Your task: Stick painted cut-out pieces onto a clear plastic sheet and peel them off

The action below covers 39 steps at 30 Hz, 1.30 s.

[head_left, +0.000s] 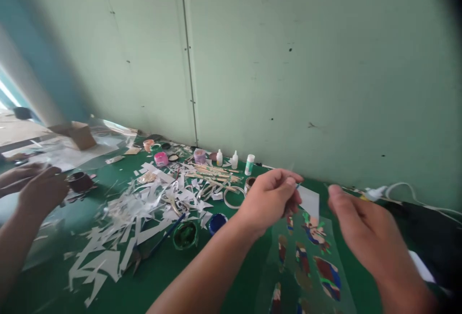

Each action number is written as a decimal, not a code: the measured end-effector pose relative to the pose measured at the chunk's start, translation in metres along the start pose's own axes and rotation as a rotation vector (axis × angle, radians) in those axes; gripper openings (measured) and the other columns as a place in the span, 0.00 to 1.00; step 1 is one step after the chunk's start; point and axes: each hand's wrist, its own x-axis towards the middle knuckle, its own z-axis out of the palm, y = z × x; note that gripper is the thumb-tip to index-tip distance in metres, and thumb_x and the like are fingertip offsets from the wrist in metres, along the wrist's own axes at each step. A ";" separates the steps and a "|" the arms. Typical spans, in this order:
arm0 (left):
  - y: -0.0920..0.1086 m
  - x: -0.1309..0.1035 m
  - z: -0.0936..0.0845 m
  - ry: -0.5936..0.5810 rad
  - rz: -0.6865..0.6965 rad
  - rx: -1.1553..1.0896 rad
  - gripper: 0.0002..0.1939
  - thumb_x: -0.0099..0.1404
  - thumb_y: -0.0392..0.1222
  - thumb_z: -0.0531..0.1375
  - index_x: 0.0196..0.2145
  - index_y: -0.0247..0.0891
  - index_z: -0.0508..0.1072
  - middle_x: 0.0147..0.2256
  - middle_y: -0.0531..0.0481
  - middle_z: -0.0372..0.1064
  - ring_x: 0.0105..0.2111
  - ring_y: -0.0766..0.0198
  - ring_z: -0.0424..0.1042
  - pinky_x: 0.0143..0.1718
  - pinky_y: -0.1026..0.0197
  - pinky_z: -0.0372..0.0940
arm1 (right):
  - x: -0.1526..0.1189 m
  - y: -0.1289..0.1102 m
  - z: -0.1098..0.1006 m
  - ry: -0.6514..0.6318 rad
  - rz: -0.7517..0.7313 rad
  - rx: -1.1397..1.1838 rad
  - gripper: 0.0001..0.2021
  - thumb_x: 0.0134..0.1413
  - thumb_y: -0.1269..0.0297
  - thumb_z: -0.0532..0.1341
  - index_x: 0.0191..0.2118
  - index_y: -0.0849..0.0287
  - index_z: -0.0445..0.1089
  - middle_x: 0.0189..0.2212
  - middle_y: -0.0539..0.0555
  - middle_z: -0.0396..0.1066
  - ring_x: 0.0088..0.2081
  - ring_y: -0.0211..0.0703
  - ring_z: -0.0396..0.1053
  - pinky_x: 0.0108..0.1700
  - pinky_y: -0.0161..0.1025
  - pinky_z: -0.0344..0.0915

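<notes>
My left hand (274, 193) is held above the green table with thumb and fingers pinched together. A tiny bluish tip shows at its fingertips, too small to name. To its right, my right hand (364, 232) is closed, thumb against curled fingers; anything in it is hidden. Below both hands lies a clear plastic sheet (265, 282) with several painted cutouts, such as a brown, blue and green piece (327, 277) and a figure-like piece (314, 231). A white paper (310, 202) lies behind the sheet, between the hands.
White paper scraps (104, 261) spread across the table's left half. Open green paint (185, 235), blue paint (217, 224), a brush (164, 237), wooden sticks (212, 173) and glue bottles (234, 160) stand or lie nearby. Another person's hands (41, 189) work at far left. A white cable (407, 186) runs right.
</notes>
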 end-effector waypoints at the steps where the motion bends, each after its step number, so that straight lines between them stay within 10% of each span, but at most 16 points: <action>1: 0.000 -0.001 0.000 -0.023 0.004 0.014 0.10 0.70 0.44 0.54 0.38 0.36 0.69 0.24 0.56 0.63 0.18 0.73 0.62 0.18 0.70 0.53 | 0.000 -0.001 0.000 -0.027 -0.001 0.007 0.27 0.66 0.46 0.51 0.18 0.55 0.57 0.13 0.48 0.58 0.17 0.38 0.58 0.20 0.36 0.53; 20: -0.002 -0.010 0.008 -0.207 -0.025 0.026 0.16 0.70 0.48 0.53 0.27 0.37 0.63 0.22 0.55 0.62 0.18 0.73 0.62 0.19 0.67 0.49 | -0.004 -0.012 0.004 -0.301 -0.028 0.374 0.24 0.68 0.48 0.48 0.24 0.55 0.60 0.20 0.50 0.63 0.26 0.41 0.62 0.31 0.39 0.57; 39: -0.003 -0.010 0.003 -0.366 -0.118 -0.131 0.16 0.70 0.48 0.56 0.27 0.36 0.64 0.20 0.56 0.59 0.17 0.72 0.58 0.21 0.64 0.46 | -0.002 0.003 0.010 -0.203 -0.031 0.470 0.25 0.67 0.47 0.50 0.22 0.56 0.55 0.20 0.46 0.49 0.24 0.37 0.49 0.28 0.39 0.46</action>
